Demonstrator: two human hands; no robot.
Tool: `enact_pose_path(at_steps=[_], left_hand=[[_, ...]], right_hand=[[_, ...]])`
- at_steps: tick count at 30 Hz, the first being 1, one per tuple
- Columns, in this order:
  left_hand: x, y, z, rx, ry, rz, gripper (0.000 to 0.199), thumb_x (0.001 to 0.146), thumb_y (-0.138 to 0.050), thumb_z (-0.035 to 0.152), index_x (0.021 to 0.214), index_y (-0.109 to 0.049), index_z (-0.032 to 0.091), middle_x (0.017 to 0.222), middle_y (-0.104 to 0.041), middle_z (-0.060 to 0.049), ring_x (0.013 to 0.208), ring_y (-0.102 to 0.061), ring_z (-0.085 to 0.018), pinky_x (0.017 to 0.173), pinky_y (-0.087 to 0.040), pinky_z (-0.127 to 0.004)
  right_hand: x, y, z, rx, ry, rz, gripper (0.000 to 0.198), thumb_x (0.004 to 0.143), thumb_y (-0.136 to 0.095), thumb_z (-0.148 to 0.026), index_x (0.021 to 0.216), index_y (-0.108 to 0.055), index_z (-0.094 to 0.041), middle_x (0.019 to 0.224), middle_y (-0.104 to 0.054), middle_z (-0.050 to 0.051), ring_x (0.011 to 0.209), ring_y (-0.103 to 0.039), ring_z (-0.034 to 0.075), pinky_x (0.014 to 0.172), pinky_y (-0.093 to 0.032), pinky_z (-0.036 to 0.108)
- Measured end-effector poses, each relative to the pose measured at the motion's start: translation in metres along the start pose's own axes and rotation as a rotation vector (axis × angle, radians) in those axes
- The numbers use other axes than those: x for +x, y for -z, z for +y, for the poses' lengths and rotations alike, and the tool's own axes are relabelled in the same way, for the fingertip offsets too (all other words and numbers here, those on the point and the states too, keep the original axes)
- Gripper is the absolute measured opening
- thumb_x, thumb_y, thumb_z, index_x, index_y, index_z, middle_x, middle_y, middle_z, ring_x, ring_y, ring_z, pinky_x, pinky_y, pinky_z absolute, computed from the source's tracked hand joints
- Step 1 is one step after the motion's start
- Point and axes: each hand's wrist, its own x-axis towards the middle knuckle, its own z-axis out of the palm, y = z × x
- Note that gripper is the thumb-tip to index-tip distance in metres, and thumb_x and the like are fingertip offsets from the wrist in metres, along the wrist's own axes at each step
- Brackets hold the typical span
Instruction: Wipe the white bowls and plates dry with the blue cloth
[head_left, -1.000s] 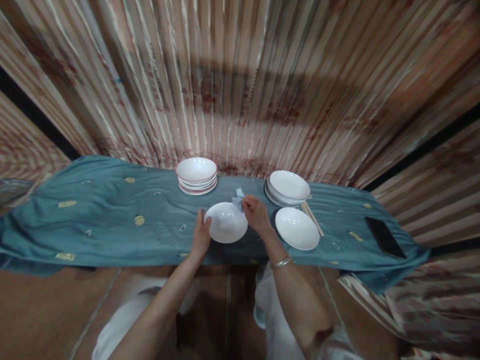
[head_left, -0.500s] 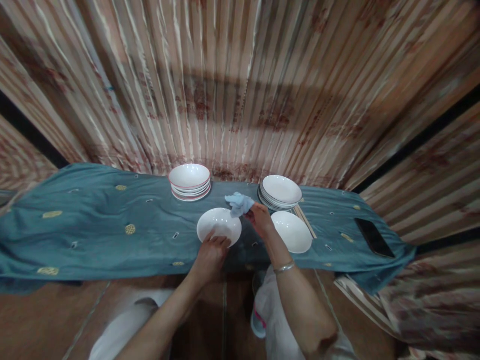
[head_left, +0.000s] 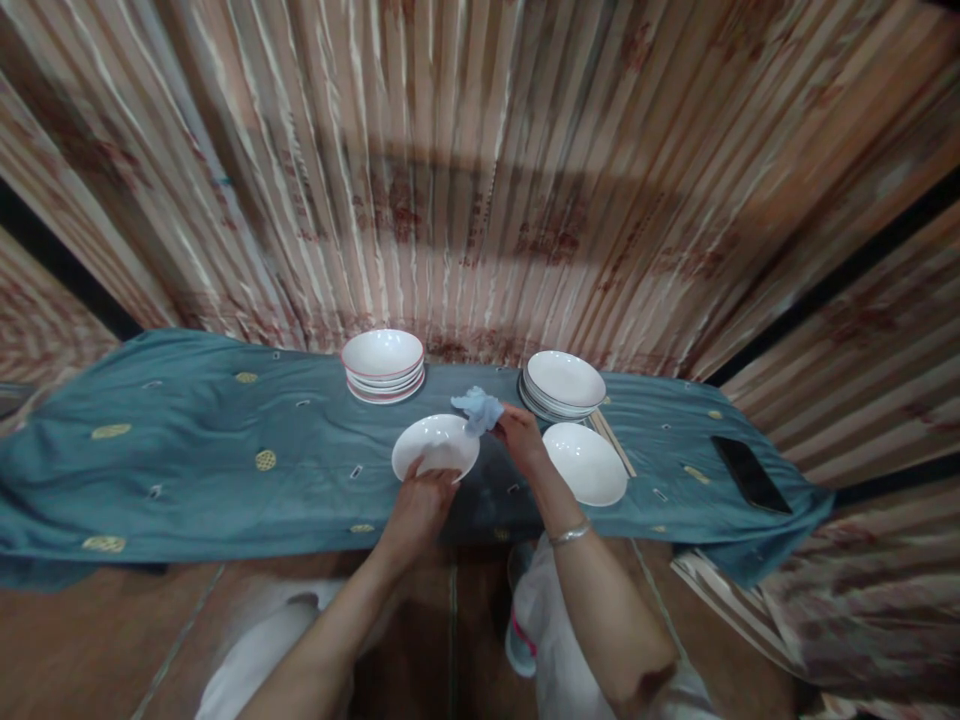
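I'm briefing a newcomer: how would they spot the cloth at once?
On the teal-covered table, find the right hand, whose forearm wears a silvery bracelet. It grips the cloth, pale blue and crumpled, unlike the smooth white dishes nearby.

On a blue-green draped tabletop (head_left: pixel 195 460), a person's left hand (head_left: pixel 421 505) holds the near edge of a white bowl (head_left: pixel 433 437), fingers over the rim. The right hand (head_left: pixel 519 435) pinches a crumpled pale-blue cloth (head_left: pixel 478 410) at the bowl's far right rim. A second bowl (head_left: pixel 586 467) sits just right; behind stand a red-rimmed stack (head_left: pixel 384 358) and a dark-rimmed stack (head_left: pixel 564 382).
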Motion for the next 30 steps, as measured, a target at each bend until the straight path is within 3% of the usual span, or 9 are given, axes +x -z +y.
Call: enact_pose_path(at_steps=[5,10,14,20,25,30], left_hand=[[0.001,0.004,0.014,0.067,-0.019,-0.076,0.029,0.092,-0.046,0.013,0.100,-0.073,0.018,0.102,-0.078,-0.013,0.096,-0.073,-0.027,0.116,-0.030,-0.055],[-0.002,0.002,0.016,0.076,-0.035,-0.073,0.027,0.088,-0.053,0.011,0.105,-0.072,0.020,0.110,-0.076,-0.012,0.102,-0.071,-0.027,0.116,-0.031,-0.055],[-0.006,0.004,0.009,0.042,-0.080,-0.049,0.028,0.086,-0.060,0.018,0.112,-0.070,0.022,0.116,-0.074,-0.010,0.112,-0.066,-0.027,0.119,-0.028,-0.054],[-0.015,0.011,-0.013,0.043,-0.038,0.138,0.040,0.085,-0.063,0.029,0.123,-0.063,0.018,0.127,-0.067,-0.016,0.130,-0.054,-0.032,0.117,-0.027,-0.060],[-0.020,0.004,-0.036,0.009,0.121,0.271,0.076,0.079,-0.071,0.040,0.145,-0.042,0.017,0.154,-0.042,-0.023,0.147,-0.032,-0.039,0.116,-0.027,-0.063],[-0.020,-0.009,-0.048,-0.195,0.187,0.270,0.103,0.072,-0.076,0.051,0.153,-0.024,0.016,0.158,-0.032,-0.027,0.148,-0.031,-0.038,0.117,-0.030,-0.057]], right_hand=[[0.000,-0.003,0.006,-0.390,0.218,-0.013,0.028,0.087,-0.051,-0.033,0.074,-0.071,-0.019,0.069,-0.067,0.000,0.068,-0.060,0.017,0.068,-0.051,0.027],[-0.011,-0.024,0.005,-0.872,0.432,-0.124,0.027,0.092,-0.046,-0.015,0.095,-0.073,-0.020,0.106,-0.074,0.006,0.101,-0.067,0.020,0.093,-0.050,0.032],[-0.018,-0.043,0.004,-1.104,0.514,-0.293,0.022,0.094,-0.051,-0.011,0.093,-0.072,-0.018,0.118,-0.071,0.010,0.113,-0.064,0.019,0.102,-0.047,0.031],[-0.014,-0.052,0.008,-1.347,0.532,-0.387,0.021,0.090,-0.055,-0.007,0.085,-0.074,-0.015,0.109,-0.073,0.014,0.104,-0.066,0.021,0.101,-0.049,0.031],[-0.015,-0.047,0.006,-1.443,0.448,-0.462,0.024,0.089,-0.054,-0.007,0.084,-0.076,-0.014,0.097,-0.076,0.016,0.102,-0.068,0.023,0.096,-0.051,0.031],[-0.019,-0.041,0.001,-1.456,0.418,-0.485,0.023,0.088,-0.055,-0.008,0.086,-0.077,-0.013,0.105,-0.075,0.016,0.098,-0.070,0.025,0.091,-0.053,0.032]])
